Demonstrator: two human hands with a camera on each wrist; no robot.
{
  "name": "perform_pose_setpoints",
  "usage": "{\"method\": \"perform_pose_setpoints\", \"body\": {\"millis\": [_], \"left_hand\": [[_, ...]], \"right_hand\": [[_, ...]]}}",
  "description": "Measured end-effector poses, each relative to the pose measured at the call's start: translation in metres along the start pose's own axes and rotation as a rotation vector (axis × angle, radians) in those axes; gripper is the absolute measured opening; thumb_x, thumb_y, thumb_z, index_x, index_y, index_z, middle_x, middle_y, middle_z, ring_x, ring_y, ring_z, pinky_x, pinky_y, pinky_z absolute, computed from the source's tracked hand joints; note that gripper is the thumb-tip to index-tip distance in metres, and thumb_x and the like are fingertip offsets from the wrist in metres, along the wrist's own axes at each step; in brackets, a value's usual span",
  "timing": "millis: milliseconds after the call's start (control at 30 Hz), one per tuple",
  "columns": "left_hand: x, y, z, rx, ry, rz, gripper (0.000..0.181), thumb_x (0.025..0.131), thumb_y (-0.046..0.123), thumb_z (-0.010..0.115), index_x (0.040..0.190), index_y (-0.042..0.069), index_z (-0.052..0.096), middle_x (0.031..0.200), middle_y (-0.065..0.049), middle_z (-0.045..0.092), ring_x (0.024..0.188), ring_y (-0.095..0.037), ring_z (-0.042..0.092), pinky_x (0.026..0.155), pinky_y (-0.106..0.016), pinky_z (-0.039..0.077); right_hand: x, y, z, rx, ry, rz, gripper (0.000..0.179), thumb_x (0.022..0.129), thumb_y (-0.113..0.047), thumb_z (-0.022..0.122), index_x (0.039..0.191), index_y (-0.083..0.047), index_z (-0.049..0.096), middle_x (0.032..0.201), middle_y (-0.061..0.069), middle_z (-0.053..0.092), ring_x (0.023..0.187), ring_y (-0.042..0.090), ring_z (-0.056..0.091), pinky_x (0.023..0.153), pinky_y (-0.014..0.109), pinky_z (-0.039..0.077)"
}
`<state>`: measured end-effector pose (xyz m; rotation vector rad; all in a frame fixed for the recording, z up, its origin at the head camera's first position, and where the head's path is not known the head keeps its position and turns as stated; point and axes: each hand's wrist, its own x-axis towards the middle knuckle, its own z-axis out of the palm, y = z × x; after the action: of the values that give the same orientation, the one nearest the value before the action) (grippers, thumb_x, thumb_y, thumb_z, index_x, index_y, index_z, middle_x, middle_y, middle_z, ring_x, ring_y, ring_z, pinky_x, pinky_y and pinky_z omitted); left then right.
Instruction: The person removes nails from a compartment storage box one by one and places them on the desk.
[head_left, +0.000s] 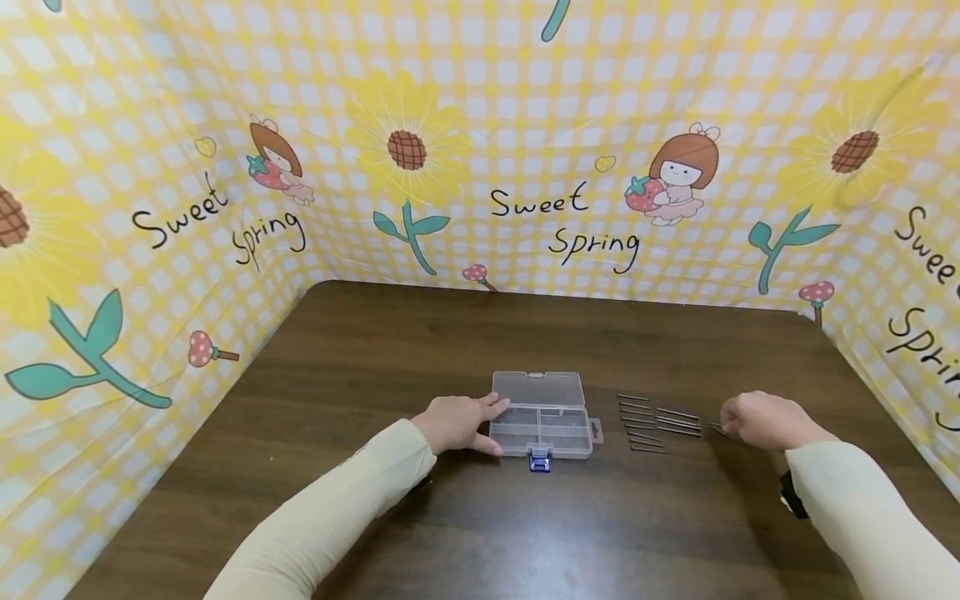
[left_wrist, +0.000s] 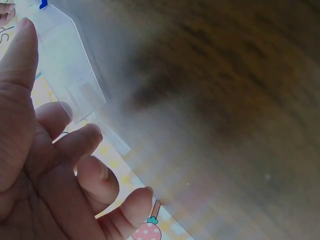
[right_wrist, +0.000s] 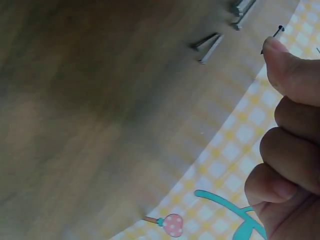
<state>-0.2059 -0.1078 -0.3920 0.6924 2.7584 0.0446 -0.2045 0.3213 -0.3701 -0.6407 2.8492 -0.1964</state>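
A clear plastic compartment box (head_left: 516, 429) lies on the table with its lid (head_left: 537, 388) tipped back and a blue latch (head_left: 539, 461) at its front. My left hand (head_left: 455, 422) holds the box by its left end, thumb at the front corner and fingers near the hinge. To the right of the box, thin metal nails (head_left: 637, 414) lie in a column, with a second group of nails (head_left: 678, 422) beside them. My right hand (head_left: 768, 419) pinches one nail (right_wrist: 280, 31) between thumb and forefinger, its head sticking out past the fingertips; the other fingers are curled in.
The brown wooden table (head_left: 420, 342) is walled at the back and sides by a yellow checked cloth (head_left: 525, 108) with printed flowers. A hanging tab (head_left: 596, 430) juts from the box's right side toward the nails.
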Motion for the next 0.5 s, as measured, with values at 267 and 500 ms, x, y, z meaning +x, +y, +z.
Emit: {"method": "perform_pose_setpoints", "body": {"millis": [267,500], "left_hand": [[0.001,0.0,0.001,0.017,0.013,0.003,0.081,0.079,0.056,0.067,0.149,0.027,0.038,0.151,0.004,0.037,0.122,-0.024,0.053,0.066,-0.034,0.047],[-0.003,0.001,0.0,0.025,0.01,0.016,0.081,0.08,0.056,0.065,0.149,0.026,0.037,0.151,0.003,0.037,0.12,-0.025,0.056,0.059,-0.032,0.045]], "right_hand": [[-0.006,0.008,0.009,0.041,-0.053,0.033,0.016,0.085,0.002,0.056,0.081,-0.01,0.066,0.08,-0.001,0.061,0.067,0.015,0.046,0.06,0.04,0.043],[-0.005,0.006,0.015,0.03,-0.031,0.004,0.017,0.084,0.0,0.059,0.074,-0.013,0.062,0.072,-0.004,0.054,0.064,0.013,0.042,0.058,0.036,0.038]]}}
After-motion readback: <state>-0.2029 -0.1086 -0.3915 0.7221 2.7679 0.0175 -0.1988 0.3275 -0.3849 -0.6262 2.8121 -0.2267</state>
